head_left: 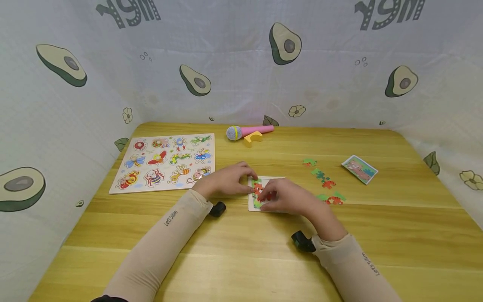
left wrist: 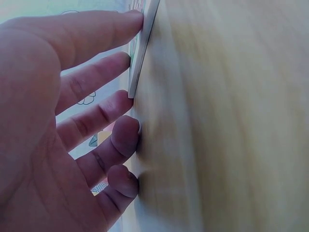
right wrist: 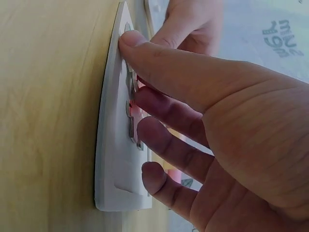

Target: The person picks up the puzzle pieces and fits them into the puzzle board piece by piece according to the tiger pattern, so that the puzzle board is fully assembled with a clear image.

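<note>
A small jigsaw puzzle board [head_left: 255,209] with a pale frame lies on the table. Its left part holds green and red puzzle pieces [head_left: 258,187] showing an animal picture. My left hand [head_left: 231,179] rests at the board's left edge, thumb and fingertips touching it with the fingers spread. Over the board, my right hand [head_left: 290,196] touches the pieces with its fingertips. In the right wrist view its thumb [right wrist: 133,38] presses near one end of the board, and the fingers stand apart from the thumb. The right hand hides the board's right part.
Several loose puzzle pieces [head_left: 328,184] lie right of the board, with a picture card [head_left: 359,169] beyond them. A peg puzzle with insects [head_left: 166,161] lies at the left. Behind are a pink toy microphone [head_left: 250,131] and a yellow arch block [head_left: 253,138].
</note>
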{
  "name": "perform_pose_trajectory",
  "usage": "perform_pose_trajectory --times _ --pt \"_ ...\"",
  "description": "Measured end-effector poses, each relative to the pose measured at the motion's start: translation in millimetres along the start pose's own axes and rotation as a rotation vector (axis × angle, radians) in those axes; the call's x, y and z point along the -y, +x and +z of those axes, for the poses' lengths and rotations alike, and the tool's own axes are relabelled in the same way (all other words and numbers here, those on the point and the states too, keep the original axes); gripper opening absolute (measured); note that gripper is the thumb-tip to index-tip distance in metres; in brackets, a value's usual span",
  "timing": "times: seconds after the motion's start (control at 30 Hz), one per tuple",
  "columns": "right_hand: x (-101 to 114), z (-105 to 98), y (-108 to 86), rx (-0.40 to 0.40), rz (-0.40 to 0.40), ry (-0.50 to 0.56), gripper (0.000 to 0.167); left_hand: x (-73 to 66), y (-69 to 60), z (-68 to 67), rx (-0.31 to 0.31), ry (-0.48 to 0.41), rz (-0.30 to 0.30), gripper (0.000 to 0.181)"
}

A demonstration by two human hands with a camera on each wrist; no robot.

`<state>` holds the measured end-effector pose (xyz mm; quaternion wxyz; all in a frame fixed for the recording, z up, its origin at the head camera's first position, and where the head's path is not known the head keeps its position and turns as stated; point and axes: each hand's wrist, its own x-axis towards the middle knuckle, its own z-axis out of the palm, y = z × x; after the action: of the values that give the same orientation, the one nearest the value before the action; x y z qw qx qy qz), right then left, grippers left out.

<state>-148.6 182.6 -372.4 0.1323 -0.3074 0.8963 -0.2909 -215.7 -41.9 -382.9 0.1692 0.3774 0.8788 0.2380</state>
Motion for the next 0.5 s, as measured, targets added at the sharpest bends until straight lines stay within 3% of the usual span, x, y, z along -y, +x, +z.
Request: perform_pose_trajectory --times 0.23,0.5 --pt "1.4 0.2 0.7 0.010 -0.022 -0.008 0.013 -0.5 0.1 -0.2 0.003 0.007 0.000 0.036" --pt "0.7 -1.1 -0.8 0.012 0.009 -0.016 0.015 -0.2 0.0 -0.3 0.002 0.004 0.003 0.035"
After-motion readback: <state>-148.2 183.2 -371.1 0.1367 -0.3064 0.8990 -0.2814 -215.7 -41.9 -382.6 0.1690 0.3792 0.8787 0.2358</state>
